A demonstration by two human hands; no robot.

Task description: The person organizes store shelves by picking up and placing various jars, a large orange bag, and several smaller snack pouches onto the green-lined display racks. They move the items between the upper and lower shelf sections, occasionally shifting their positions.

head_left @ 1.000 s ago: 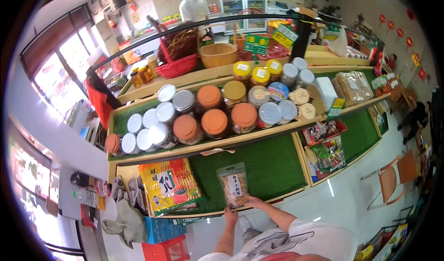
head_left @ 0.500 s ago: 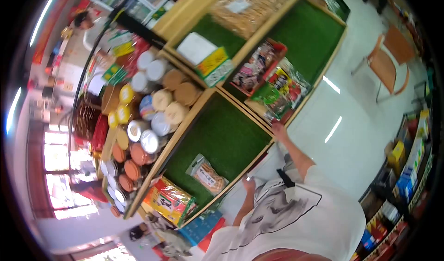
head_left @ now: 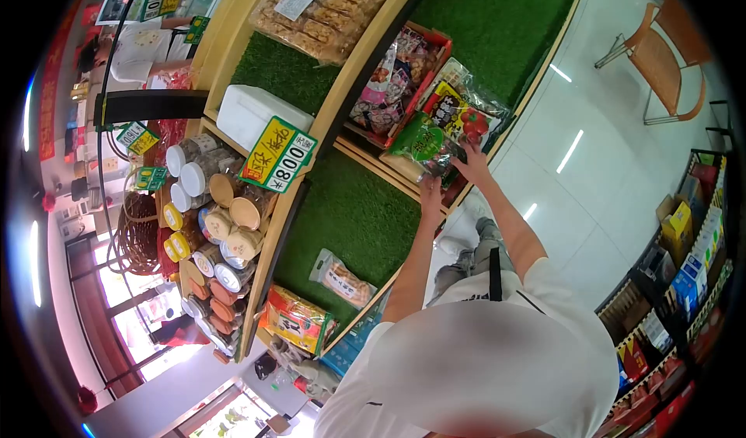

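Observation:
A green food bag (head_left: 425,144) with a clear plastic end lies in the front compartment of the display stand. My left hand (head_left: 430,196) is at its near end, fingers closed on the clear plastic edge. Just to the right, my right hand (head_left: 472,164) rests over the corner of the bags, fingers spread and thumb apart. Beside its fingertips is a black-and-yellow packet (head_left: 451,110) with tomatoes pictured on it. A red box (head_left: 443,50) of small wrapped sweets stands behind the bags.
Green turf lines the wooden display (head_left: 353,193). A pale snack bag (head_left: 342,279) and a yellow-red packet (head_left: 295,321) lie to the left. Lidded jars (head_left: 221,228) crowd the upper tier near a price sign (head_left: 278,154). A chair (head_left: 660,57) stands right. Another person (head_left: 144,53) is in the background.
My left hand has moved from the display's front edge to the green bag. My right hand has reached further in over the bags. The view has shifted closer to the display.

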